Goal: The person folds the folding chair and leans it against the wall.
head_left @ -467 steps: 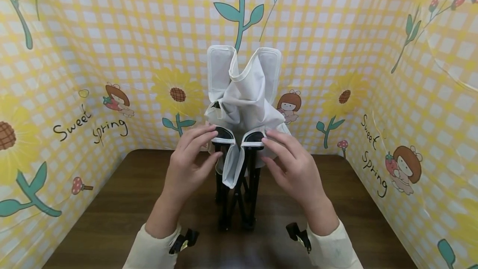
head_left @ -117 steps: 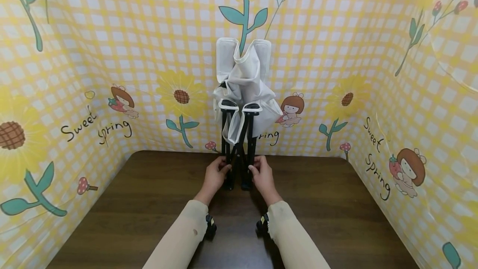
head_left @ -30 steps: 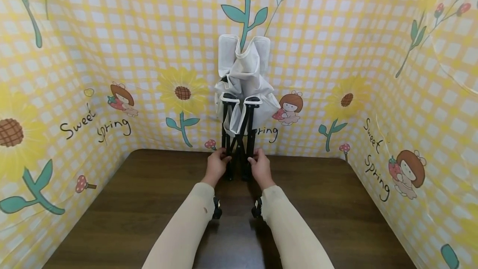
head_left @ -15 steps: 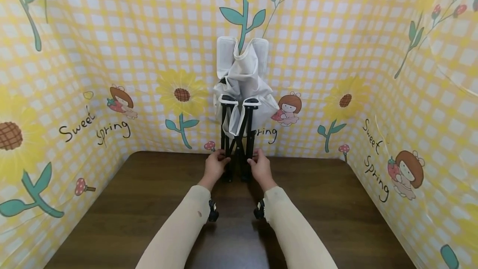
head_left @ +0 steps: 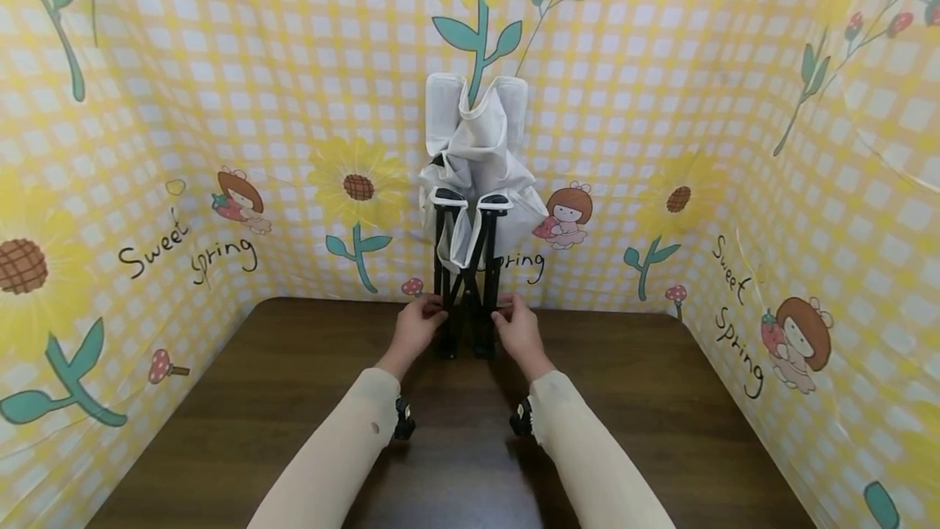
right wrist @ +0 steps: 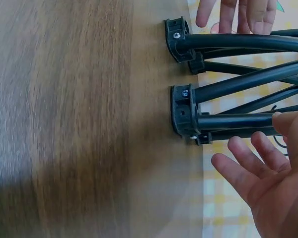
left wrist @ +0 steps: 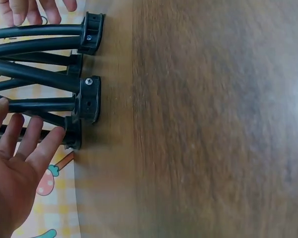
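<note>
A folded camping chair with white fabric (head_left: 481,137) and black tube legs (head_left: 492,268) stands upright at the table's far side, its plastic feet (left wrist: 89,99) on the wood. My left hand (head_left: 417,325) is at the lower left leg, fingers loosely extended beside the tubes in the left wrist view. On the other side, my right hand (head_left: 520,329) has its thumb at a tube of the right leg (right wrist: 233,120). Its other fingers spread out below that tube in the right wrist view. Neither hand is wrapped round a leg.
The brown wooden table (head_left: 294,398) stretches from the chair's feet toward me. Yellow checked cloth (head_left: 294,88) with flower prints hangs behind and along both sides, close behind the chair. A black camera (head_left: 404,419) sits on my left wrist, another (head_left: 521,417) on my right.
Since the first frame the chair has moved back to the far edge, and my hands have gone from its fabric corners to its lower legs. In the last half second my hands have drawn slightly apart.
</note>
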`<act>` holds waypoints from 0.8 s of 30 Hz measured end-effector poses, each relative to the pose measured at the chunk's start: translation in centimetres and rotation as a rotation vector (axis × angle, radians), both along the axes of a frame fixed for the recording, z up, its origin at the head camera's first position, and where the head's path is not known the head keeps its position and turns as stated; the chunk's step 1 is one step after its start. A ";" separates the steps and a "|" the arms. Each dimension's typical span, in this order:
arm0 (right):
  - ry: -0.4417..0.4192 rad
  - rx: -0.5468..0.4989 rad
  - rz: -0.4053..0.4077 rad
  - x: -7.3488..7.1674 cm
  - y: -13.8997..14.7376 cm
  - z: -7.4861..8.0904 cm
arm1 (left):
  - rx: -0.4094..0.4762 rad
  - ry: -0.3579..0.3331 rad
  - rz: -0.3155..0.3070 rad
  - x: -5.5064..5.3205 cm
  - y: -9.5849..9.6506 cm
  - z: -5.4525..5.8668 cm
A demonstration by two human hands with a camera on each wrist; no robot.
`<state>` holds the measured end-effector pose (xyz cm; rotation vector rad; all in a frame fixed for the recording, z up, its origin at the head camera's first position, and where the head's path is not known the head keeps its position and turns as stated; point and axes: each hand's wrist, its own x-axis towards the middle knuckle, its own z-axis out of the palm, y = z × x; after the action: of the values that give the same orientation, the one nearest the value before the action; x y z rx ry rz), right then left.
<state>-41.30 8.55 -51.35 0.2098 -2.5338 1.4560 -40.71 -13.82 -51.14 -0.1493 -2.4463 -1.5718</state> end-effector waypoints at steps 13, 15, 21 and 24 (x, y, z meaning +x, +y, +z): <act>0.088 0.141 0.053 1.8 1.0 0.2 | -0.064 0.066 -0.038 2.0 -1.9 2.0; 0.096 0.146 0.059 2.2 1.1 0.3 | -0.073 0.074 -0.046 2.4 -2.0 2.3; 0.104 0.148 0.104 3.4 1.4 0.8 | -0.108 0.082 -0.081 3.5 -2.2 2.5; 0.104 0.167 0.111 3.9 1.6 1.0 | -0.126 0.083 -0.088 4.1 -2.3 2.5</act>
<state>-37.37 10.11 -50.38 0.4478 -2.5954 1.2346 -36.58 -16.10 -48.60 -0.3416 -2.5049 -1.4140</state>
